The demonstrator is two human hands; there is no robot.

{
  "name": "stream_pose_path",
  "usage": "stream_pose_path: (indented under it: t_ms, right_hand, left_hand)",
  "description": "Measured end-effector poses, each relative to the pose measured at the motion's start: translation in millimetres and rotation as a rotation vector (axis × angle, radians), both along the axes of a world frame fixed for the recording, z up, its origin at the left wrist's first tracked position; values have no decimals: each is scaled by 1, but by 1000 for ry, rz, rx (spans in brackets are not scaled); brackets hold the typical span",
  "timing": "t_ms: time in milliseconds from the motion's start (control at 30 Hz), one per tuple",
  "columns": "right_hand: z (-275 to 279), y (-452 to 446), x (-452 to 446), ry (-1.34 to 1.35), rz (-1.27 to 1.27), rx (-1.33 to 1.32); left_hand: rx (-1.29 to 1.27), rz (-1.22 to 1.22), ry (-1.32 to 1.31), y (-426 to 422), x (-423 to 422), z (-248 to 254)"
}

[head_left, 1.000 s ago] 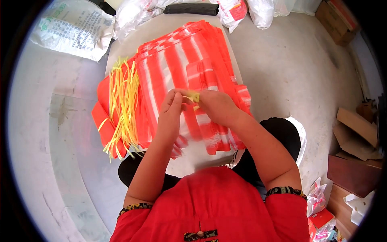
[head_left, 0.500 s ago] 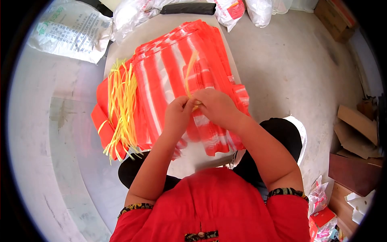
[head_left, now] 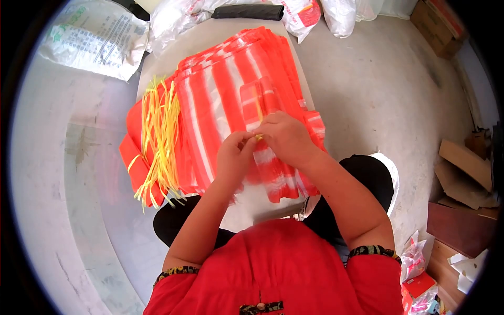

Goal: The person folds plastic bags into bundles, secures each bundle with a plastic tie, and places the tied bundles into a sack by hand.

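Observation:
A folded red-and-white striped bundle (head_left: 277, 181) lies on a wide stack of the same striped sheets (head_left: 202, 105), which look like thin plastic or mesh. Around the bundle's middle goes a yellow strip (head_left: 259, 137). My left hand (head_left: 234, 153) pinches the strip from the left, thumb and fingers pressed together. On the other side, my right hand (head_left: 287, 137) is closed on the same strip, its fingertips almost meeting the left ones. The fingers hide most of the crossing. A bunch of loose yellow strips (head_left: 160, 139) rests on the stack's left side.
Under the stack is a pale table (head_left: 157, 65), with a black roll (head_left: 248, 11) at its far edge. White sacks (head_left: 97, 39) stand behind and to the left. Cardboard boxes (head_left: 467, 170) are on the floor at the right. My knees flank the table's near end.
The yellow strip's free end, which stood up above the hands, now lies lower along the bundle. Both hands have shifted slightly, the left one a little towards me.

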State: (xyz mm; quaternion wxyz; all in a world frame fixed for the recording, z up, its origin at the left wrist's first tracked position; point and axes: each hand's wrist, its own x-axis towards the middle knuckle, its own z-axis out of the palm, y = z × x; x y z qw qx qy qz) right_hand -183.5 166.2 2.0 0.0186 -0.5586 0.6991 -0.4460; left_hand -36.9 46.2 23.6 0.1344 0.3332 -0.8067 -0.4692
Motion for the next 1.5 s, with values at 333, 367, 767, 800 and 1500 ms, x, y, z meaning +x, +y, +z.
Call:
stream_pose_path:
  t_ms: [333, 367, 767, 800, 1500]
  right_hand:
    - [6, 0, -6, -291, 154, 2]
    - [4, -1, -7, -245, 145, -7]
    - [7, 29, -14, -111, 45, 146]
    - [12, 32, -10, -165, -7, 170]
    - [21, 26, -3, -496, -48, 270]
  left_hand:
    - [216, -9, -20, -8, -11, 4]
    - [220, -10, -5, -8, -11, 0]
    - [-619, -45, -34, -24, -9, -5]
    - [-570, 24, -8, -20, -10, -3]
    - [1266, 185, 283, 19, 33, 5]
